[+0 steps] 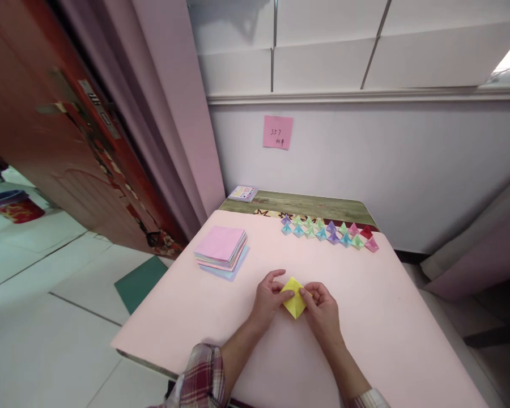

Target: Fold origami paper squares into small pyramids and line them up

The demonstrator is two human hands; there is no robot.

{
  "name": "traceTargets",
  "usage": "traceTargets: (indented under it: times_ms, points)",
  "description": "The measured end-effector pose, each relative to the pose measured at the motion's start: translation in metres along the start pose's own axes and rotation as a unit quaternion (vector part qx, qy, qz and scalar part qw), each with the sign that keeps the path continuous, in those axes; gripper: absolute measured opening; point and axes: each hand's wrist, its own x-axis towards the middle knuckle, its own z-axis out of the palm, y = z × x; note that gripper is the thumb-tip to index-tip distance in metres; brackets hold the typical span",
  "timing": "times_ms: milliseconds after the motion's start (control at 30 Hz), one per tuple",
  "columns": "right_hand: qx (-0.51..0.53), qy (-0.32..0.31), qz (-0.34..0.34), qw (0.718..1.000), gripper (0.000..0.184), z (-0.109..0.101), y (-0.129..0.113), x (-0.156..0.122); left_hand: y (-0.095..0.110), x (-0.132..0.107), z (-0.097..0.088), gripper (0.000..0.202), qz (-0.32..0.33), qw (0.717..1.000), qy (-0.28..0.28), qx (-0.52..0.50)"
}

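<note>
A piece of folded yellow paper (294, 306), diamond-shaped with creases down its middle, is held between my two hands above the pink tabletop. My left hand (270, 294) pinches its left corner, thumb on top and index finger lifted away. On the opposite corner, the thumb of my right hand (324, 311) presses from above with the fingers curled behind. The paper's underside is hidden. Beyond my hands, small folded paper pieces (332, 233) in purple, green, blue, pink and red lie in two rows.
At the left of the pink-covered table (386, 334) sits a stack of coloured paper squares (221, 245). A small printed pack (243, 194) lies at the back left corner. A pink note (277, 132) is stuck on the wall. A red door (46, 130) stands to the left.
</note>
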Motion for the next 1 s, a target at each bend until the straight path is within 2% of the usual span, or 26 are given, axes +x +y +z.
traceTargets:
  times_ms: [67, 167, 233, 367, 533, 600, 767, 867, 1000]
  points:
    - [0.01, -0.004, 0.006, 1.0, 0.039, 0.0, 0.0, 0.0, 0.005, -0.001, 0.002, 0.055, -0.029, 0.999, -0.012, -0.007]
    - [0.005, -0.029, 0.012, 0.999, 0.046, -0.001, -0.003, 0.001, 0.016, -0.003, 0.004, 0.036, -0.067, 0.997, -0.041, 0.01]
    - [0.001, -0.045, 0.011, 0.999, 0.048, -0.001, -0.007, 0.0, 0.024, -0.004, 0.005, 0.03, -0.081, 0.995, -0.041, 0.032]
    - [0.0, -0.074, 0.031, 0.997, 0.054, -0.001, -0.014, -0.003, 0.031, -0.006, 0.008, 0.029, -0.077, 0.997, -0.005, 0.013]
    - [0.003, -0.158, 0.063, 0.985, 0.037, -0.003, -0.016, -0.006, 0.029, -0.009, 0.012, 0.029, -0.059, 0.994, 0.076, -0.055]
    - [0.005, -0.159, 0.052, 0.986, 0.034, -0.004, -0.016, -0.007, 0.029, -0.01, 0.014, 0.029, -0.078, 0.99, 0.08, -0.088]
    - [0.007, -0.157, 0.034, 0.987, 0.035, -0.004, -0.021, -0.009, 0.033, -0.015, 0.018, 0.026, -0.163, 0.971, 0.045, -0.167]
    - [0.002, -0.144, 0.029, 0.989, 0.036, -0.003, -0.021, -0.009, 0.034, -0.019, 0.022, 0.025, -0.154, 0.975, 0.018, -0.158]
    - [0.006, -0.083, 0.01, 0.997, 0.036, 0.0, -0.014, -0.008, 0.028, -0.024, 0.028, 0.028, -0.121, 0.985, -0.006, -0.123]
